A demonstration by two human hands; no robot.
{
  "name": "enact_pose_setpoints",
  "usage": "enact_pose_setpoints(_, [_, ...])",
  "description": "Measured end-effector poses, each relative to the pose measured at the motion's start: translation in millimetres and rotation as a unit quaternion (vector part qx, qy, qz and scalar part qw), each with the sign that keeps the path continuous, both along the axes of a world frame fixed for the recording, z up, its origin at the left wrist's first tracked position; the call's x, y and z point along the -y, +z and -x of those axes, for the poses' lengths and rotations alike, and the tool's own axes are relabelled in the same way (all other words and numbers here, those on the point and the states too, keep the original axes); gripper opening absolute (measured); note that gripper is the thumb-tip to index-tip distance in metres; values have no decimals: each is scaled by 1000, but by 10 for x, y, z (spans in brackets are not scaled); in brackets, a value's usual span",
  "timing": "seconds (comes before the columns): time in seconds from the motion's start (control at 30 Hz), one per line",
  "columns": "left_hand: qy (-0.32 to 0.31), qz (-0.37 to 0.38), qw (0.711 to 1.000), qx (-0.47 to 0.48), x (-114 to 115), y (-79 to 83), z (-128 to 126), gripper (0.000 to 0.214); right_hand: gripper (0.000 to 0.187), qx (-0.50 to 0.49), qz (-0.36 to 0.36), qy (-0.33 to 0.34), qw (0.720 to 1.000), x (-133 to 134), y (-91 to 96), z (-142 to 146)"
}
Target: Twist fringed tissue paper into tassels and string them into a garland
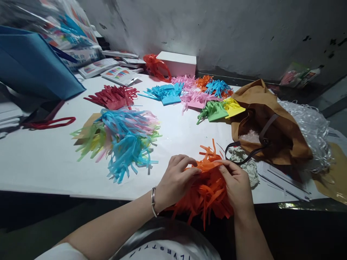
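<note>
Orange fringed tissue paper (208, 191) hangs over the table's front edge, between my two hands. My left hand (180, 177) has its fingers curled and pinched on the upper part of the orange fringe. On the other side, my right hand (235, 180) pinches the same paper between thumb and fingers. Some orange strips stick up past my fingertips onto the white tabletop. To the left lies a pile of blue, pink, green and yellow tissue fringes (127, 137), with a dark red fringe bundle (115, 97) behind it.
Folded fringes, among them a blue one (165, 94) and a green one (214, 111), lie at the back. A brown bag (273, 122) stands right, beside clear plastic strands (306, 126). A blue bag (35, 65) and printed packets (119, 74) are at left. A white box (177, 64) touches the wall.
</note>
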State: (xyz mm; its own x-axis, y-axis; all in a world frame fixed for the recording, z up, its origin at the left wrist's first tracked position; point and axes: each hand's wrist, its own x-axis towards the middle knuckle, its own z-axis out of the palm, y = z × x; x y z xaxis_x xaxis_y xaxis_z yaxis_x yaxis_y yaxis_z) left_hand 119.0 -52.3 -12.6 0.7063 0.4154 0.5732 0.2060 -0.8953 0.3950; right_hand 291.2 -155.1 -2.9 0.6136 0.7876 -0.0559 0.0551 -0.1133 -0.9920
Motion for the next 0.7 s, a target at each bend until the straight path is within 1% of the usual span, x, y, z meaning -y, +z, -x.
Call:
enact_pose_setpoints(0.13, [1,-27,999,33,-13,-27,31,27,29,12,-3,-26,1000,19,-21,-26])
enact_pose_setpoints(0.2, [-18,-58,998,30,-16,-17,33,29,29,13,-4,-23,1000,6,-14,-16])
enact_pose_setpoints(0.27, [-29,-81,996,-23,-24,16,7,22,29,21,-5,-18,1000,-16,-6,11])
enact_pose_setpoints(0.37, [11,-73,989,-126,-34,76,-72,8,28,50,1,-12,999,-40,-17,45])
enact_pose_setpoints(0.4, [20,-66,987,-145,-31,96,-95,8,29,61,4,-12,998,-41,-30,42])
enact_pose_setpoints(0.47, [11,-47,987,-150,-12,149,-104,6,32,85,18,-26,996,-27,-66,-8])
enact_pose_setpoints(0.53, [-10,-19,993,-120,23,245,-42,5,35,101,32,-66,992,7,-101,-137])
enact_pose_setpoints(0.6, [-29,21,997,-73,51,399,92,9,37,112,35,-127,985,66,-117,-341])
enact_pose_setpoints(0.63, [-41,48,997,-52,51,494,177,10,37,116,30,-162,979,110,-116,-465])
enact_pose_setpoints(0.7, [-68,130,989,-9,-10,696,349,10,36,132,17,-232,964,237,-109,-734])
